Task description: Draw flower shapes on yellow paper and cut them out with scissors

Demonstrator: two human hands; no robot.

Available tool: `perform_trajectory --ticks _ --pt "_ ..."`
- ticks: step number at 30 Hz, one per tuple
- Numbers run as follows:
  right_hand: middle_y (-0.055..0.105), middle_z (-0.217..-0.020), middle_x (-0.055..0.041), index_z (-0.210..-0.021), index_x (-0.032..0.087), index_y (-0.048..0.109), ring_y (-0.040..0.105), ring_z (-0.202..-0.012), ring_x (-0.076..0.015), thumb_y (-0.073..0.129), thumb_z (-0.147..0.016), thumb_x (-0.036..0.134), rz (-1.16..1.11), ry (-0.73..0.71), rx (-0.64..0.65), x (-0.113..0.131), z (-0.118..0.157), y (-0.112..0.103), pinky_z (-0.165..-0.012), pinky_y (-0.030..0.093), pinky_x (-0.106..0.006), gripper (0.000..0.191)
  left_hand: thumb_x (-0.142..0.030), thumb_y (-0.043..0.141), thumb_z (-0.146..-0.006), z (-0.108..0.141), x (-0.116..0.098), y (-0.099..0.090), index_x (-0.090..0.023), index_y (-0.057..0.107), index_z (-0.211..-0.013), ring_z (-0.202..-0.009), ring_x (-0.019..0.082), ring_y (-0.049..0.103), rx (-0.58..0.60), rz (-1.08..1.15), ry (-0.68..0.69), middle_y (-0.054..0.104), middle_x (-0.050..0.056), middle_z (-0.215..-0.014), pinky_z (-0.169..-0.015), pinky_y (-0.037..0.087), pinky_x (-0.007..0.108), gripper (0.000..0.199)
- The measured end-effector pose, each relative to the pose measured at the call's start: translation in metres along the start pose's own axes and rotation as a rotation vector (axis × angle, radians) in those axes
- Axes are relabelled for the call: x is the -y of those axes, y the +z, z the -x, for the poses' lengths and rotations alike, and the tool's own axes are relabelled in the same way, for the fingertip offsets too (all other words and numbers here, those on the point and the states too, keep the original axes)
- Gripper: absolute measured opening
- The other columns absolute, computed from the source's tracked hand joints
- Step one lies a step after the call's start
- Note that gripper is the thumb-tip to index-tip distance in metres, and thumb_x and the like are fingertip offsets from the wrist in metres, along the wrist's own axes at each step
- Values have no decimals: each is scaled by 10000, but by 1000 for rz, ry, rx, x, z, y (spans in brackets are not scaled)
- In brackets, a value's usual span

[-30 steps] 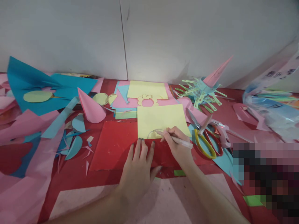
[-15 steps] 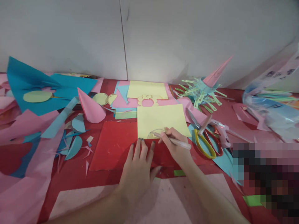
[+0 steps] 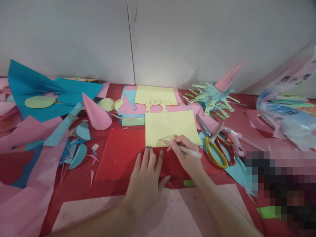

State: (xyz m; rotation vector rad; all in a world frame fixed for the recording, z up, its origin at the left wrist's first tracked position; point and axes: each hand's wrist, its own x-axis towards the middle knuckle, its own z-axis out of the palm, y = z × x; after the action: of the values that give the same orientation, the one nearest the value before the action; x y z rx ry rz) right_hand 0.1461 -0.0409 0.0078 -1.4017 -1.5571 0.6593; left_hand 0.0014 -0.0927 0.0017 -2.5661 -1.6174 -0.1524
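My right hand (image 3: pixel 186 151) is closed around a pale pen (image 3: pixel 190 151), its tip down on a yellow sheet of paper (image 3: pixel 171 123). A curved line (image 3: pixel 163 139) is drawn near the sheet's lower edge, just left of the fingers. My left hand (image 3: pixel 148 171) lies flat with fingers spread, the fingertips at the sheet's lower edge. Under the sheet and both hands is a red board (image 3: pixel 120 153). Above the sheet sits a yellow scalloped paper cutout (image 3: pixel 156 106).
Right of the sheet lie red-and-yellow-handled scissors (image 3: pixel 217 149) and a pink glue gun (image 3: pixel 235 141). Behind them stands a fringed paper piece with a pink cone (image 3: pixel 228 79). On the left are a pink paper cone (image 3: pixel 96 115), blue scraps (image 3: pixel 79 156) and large teal paper (image 3: pixel 29 89).
Hardly anything differs. The pen and both hands keep almost the same place on the yellow sheet.
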Motion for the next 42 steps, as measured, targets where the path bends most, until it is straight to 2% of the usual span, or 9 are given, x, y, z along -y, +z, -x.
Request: perform_trajectory --ticks 12,26,42 --pt "578 -517 23 -611 210 473 569 -523 -124 497 -807 316 3 30 -50 3 0 -2 -549 439 -227 224 -481 252 -851 1 0 0 -141 368 -1300 -1199 315 371 10 13 1 470 176 -1242 -949 338 459 575" --pt "609 -527 29 -589 208 497 542 -468 -98 508 -809 274 125 27 -138 4 0 -5 -502 420 -195 231 -482 256 -851 -1 0 -1 -151 355 -1309 -1201 312 372 5 11 -1 468 175 -1247 -947 341 456 574" --pt "577 -488 25 -567 210 458 582 -511 -122 503 -804 261 116 59 -227 3 0 -6 -498 431 -204 247 -482 263 -850 0 0 -2 -149 347 -1312 -1199 310 372 -2 20 -1 471 172 -1243 -951 336 457 576"
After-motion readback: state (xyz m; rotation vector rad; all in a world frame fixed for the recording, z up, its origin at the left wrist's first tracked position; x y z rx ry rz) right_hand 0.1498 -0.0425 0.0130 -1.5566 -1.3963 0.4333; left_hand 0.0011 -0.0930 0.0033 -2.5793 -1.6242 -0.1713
